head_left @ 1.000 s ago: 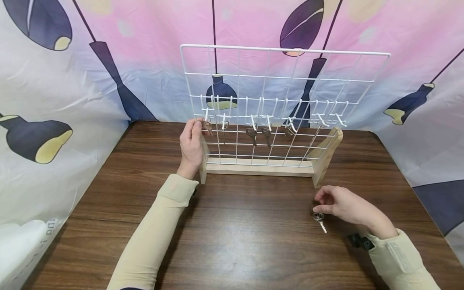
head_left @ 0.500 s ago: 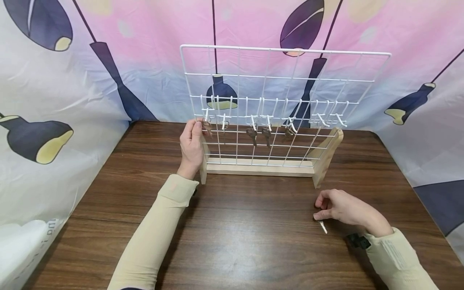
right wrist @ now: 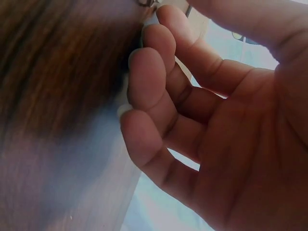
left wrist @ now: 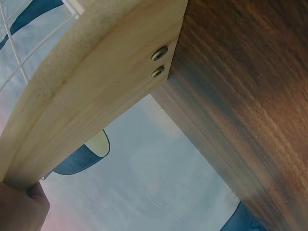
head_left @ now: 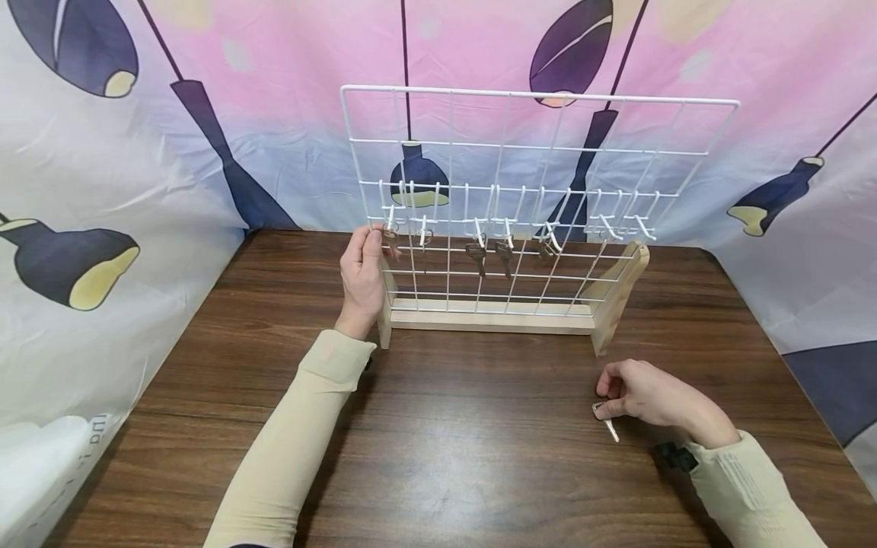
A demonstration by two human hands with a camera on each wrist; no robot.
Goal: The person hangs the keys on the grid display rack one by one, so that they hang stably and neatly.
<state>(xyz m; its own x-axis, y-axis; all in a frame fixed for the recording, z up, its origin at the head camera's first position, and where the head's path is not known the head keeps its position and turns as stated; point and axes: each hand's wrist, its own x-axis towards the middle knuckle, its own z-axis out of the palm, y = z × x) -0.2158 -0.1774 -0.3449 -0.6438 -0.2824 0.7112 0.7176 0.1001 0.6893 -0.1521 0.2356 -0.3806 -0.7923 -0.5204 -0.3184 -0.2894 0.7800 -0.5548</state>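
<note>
A white wire grid rack (head_left: 540, 96) stands upright on a wooden base. My left hand (head_left: 363, 270) grips its left wooden side piece; the left wrist view shows a finger (left wrist: 24, 207) against the end of this wooden side piece (left wrist: 96, 82). In front of the rack's right end, my right hand (head_left: 647, 392) is low over the table, thumb and curled fingers at the head of a silver key (head_left: 612, 431). The key's blade points toward me. In the right wrist view the fingers of the right hand (right wrist: 231, 125) curl, and the key's head (right wrist: 149, 2) barely shows.
White hooks (head_left: 508, 228) run along the grid, several with hanging keys (head_left: 476, 251). A wooden foot (head_left: 617, 301) supports the rack's right end. The brown table (head_left: 438, 441) meets patterned cloth (head_left: 274, 152) at the back and sides.
The right hand shifts slightly down and its thumb comes over the key's head, which was in full view earlier. The left hand and the rack have kept their place.
</note>
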